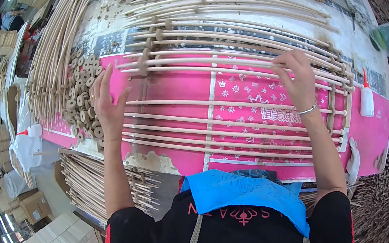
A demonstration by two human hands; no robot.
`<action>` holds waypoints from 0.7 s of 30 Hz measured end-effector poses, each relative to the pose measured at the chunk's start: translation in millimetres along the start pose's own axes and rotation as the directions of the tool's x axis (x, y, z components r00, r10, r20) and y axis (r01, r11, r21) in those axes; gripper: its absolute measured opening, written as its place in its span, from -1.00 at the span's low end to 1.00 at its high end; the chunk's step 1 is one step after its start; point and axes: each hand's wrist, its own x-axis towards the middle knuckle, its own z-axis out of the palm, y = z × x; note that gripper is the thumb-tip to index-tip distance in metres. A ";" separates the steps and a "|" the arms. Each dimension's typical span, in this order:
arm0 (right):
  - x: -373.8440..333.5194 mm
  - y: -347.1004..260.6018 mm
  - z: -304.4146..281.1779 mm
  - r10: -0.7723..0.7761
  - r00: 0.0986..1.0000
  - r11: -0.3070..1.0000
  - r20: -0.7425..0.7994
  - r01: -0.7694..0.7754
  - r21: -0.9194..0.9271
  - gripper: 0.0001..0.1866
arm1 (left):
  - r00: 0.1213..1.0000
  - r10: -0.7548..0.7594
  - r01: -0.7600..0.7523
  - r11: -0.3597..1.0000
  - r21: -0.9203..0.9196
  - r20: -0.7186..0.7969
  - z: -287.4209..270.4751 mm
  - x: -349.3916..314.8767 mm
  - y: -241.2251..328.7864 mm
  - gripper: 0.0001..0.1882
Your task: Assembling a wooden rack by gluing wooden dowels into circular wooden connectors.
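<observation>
Right grip (298, 82) pinches a slim, pale wooden rod (214, 61) across the pink-covered desk (179, 86), partly hidden there; left grip (108, 110), spread, is by brown flat rings (78, 95), contact hard to make out.

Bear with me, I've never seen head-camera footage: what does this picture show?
No machine: a person works bare-handed, filmed by a fisheye camera on the head looking down, which bends edges. Wooden rods lie stacked at left and in rows across the table's pink printed cover. The left hand, fingers spread, is beside a pile of brown rings; nothing shows in it. The right hand has thumb and forefinger at one rod; whether they grip it is unclear. Farther right is a white bottle.
</observation>
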 end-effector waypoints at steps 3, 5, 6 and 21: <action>3.5 21.1 0.7 0.023 0.999 1.000 0.025 -0.023 0.001 -0.87 | 0.995 -0.097 0.098 0.992 -0.073 0.029 4.4 -9.0 -9.0 -0.30; 3.8 31.5 6.1 0.046 0.998 0.999 0.033 -0.046 0.006 -0.87 | 0.988 -0.140 0.146 0.985 -0.093 0.066 6.1 -16.2 -13.8 -0.34; 4.5 35.5 8.7 0.072 0.997 0.997 0.036 -0.072 0.003 -0.87 | 0.985 -0.156 0.162 0.982 -0.093 0.076 6.6 -19.7 -15.6 -0.37; 6.4 50.9 10.0 -0.007 0.998 0.990 0.060 0.016 -0.141 -0.81 | 0.963 -0.228 0.219 0.973 0.076 0.142 -34.8 -24.9 -56.0 -0.49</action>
